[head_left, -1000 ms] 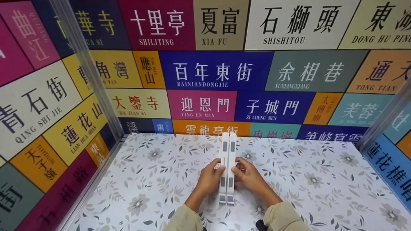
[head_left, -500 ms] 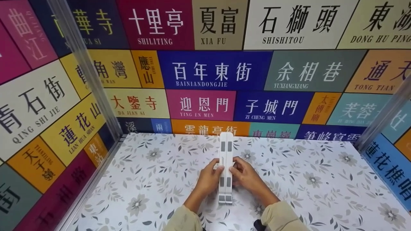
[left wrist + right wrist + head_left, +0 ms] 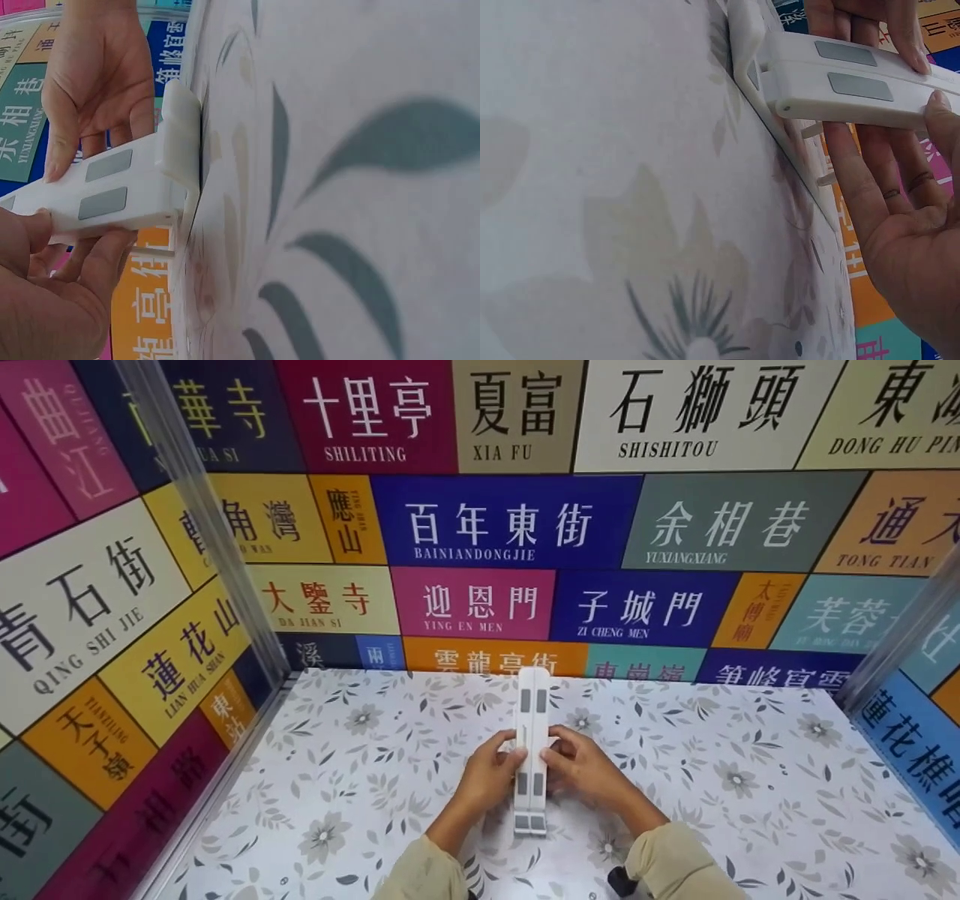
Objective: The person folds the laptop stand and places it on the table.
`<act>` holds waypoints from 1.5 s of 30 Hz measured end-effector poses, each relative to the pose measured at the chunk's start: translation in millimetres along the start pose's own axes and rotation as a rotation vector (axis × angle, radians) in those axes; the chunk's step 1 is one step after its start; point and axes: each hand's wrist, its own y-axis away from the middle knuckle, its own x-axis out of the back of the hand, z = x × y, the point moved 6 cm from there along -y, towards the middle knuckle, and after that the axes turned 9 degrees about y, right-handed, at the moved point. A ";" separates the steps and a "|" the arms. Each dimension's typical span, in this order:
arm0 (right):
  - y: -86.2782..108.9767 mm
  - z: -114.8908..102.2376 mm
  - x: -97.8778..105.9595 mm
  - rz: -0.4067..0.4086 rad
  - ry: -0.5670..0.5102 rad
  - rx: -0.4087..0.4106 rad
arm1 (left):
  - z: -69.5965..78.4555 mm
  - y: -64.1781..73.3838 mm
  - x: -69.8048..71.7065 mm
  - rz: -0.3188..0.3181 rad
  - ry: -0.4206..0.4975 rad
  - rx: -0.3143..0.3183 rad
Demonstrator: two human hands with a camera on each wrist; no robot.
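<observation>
A white folding laptop stand with grey pads stands on the table, its two long arms side by side and touching. On its left side my left hand holds one arm between thumb and fingers. My right hand grips the other arm from the right. In the left wrist view, the left hand has its thumb on the upper face of the stand and its fingers underneath. The right wrist view shows the right hand's fingers below the stand. Parts of both hands' fingers are hidden behind it.
The table wears a white cover with grey flowers and leaves. Colourful sign-printed panels rise behind it and at both sides. Clear strips run down the corners. A small dark object shows at the right sleeve.
A second ago a narrow gap ran between the stand's two arms. My hands have brought them together, and since half a second ago they stay closed up with little movement.
</observation>
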 end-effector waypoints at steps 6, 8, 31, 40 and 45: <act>-2.3 -5.3 18.9 -0.020 0.014 -0.061 | -4.1 9.1 3.2 -0.020 0.006 0.103; -5.0 -11.7 27.5 -0.001 -0.003 -0.059 | -7.1 13.3 3.3 -0.031 0.031 0.158; -56.5 -71.1 50.7 0.124 -0.027 0.111 | -22.1 14.2 -11.7 -0.059 0.017 0.261; -55.7 -68.0 49.1 0.197 -0.060 0.079 | -16.9 12.3 -13.8 -0.071 -0.061 0.214; -54.0 -69.6 49.8 0.219 -0.048 0.065 | -16.2 9.9 -13.6 -0.095 -0.074 0.207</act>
